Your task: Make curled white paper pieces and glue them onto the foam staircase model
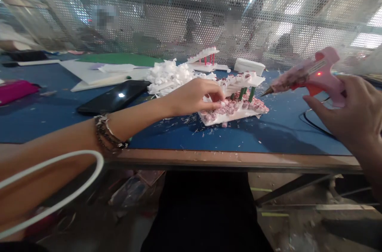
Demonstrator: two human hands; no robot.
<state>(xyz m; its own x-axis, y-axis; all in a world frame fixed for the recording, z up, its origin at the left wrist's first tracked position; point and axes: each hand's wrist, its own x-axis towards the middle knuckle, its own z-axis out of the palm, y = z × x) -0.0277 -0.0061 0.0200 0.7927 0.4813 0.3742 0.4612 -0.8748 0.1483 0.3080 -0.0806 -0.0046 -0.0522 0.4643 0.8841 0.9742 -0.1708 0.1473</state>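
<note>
On a blue tabletop, a small pillared model sits near the front edge, seemingly for easy reach of both hands. The left hand touches its left end, thumb and fingers narrowly apart; any pinched piece is unclear. The right hand grips a pink glue gun, nozzle aimed modelward, perhaps angled clear of the fingers.
</note>
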